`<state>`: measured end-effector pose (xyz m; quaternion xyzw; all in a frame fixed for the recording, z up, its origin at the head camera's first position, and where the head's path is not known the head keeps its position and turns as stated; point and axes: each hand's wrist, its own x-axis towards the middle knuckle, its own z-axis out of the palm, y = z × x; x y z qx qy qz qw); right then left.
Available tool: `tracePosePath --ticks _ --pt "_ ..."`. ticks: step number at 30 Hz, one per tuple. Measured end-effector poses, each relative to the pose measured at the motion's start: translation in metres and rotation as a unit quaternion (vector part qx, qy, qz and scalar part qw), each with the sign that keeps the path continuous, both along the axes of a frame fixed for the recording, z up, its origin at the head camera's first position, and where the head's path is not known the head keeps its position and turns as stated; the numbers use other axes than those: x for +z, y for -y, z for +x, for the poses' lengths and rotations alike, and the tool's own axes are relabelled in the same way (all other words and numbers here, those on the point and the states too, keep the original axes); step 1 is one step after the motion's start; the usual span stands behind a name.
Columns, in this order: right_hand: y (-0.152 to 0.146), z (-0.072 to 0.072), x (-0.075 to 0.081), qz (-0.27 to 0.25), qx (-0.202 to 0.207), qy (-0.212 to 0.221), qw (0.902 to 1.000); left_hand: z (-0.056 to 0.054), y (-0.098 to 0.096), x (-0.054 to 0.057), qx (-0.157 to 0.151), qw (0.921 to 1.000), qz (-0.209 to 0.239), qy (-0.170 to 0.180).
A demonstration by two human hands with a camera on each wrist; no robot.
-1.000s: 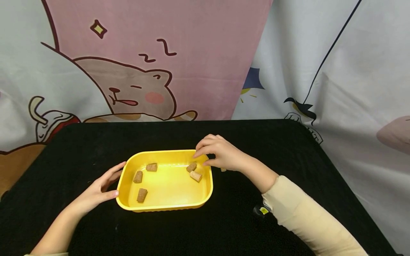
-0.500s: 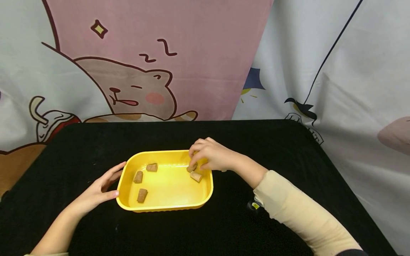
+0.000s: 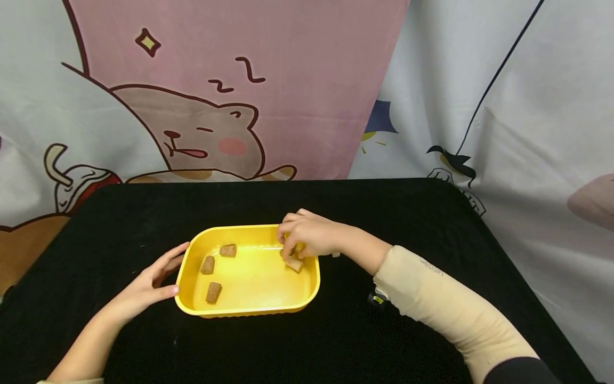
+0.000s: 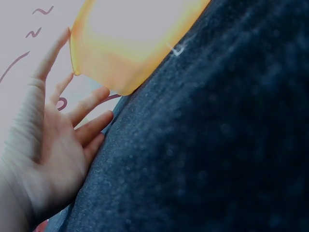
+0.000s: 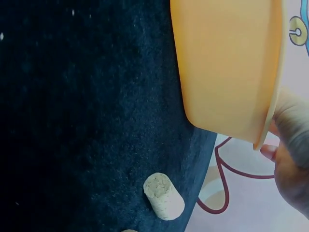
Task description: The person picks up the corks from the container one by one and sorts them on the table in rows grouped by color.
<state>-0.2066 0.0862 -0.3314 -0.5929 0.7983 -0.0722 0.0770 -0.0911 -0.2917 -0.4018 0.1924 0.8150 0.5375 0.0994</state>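
A yellow tray (image 3: 254,285) lies on the black cloth in the head view. Three brown corks (image 3: 213,293) sit at its left end. At the right end a pale cork (image 3: 295,264) lies against a darker brown one, now mostly covered by fingers. My right hand (image 3: 314,234) reaches over the right rim, its bent fingertips down at these two corks; whether they pinch one is hidden. With fingers spread, my left hand (image 3: 144,290) touches the tray's left end. In the left wrist view, the left thumb and fingers extend toward the tray wall (image 4: 106,72).
Outside the tray's right end, a pale cork (image 5: 164,197) lies on the cloth; the edge of another shows at the bottom of the right wrist view. A printed curtain (image 3: 307,90) hangs behind the table. A dark wrist device (image 3: 377,299) shows below the right sleeve.
My right hand has moved left and down into the tray, its fingers drawing together over the two right-hand corks. The left hand and tray stay nearly still.
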Motion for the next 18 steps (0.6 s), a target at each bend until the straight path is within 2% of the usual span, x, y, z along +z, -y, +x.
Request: tracePosePath --ticks 10,18 --pt "0.0071 0.0001 0.0013 0.026 0.026 0.004 0.9993 -0.0003 0.0005 -0.0005 0.003 1.0 -0.002 -0.001" --pt "0.0099 0.0022 -0.0003 0.037 0.039 -0.021 0.9983 -0.0006 0.0009 -0.002 -0.003 1.0 0.006 0.0"
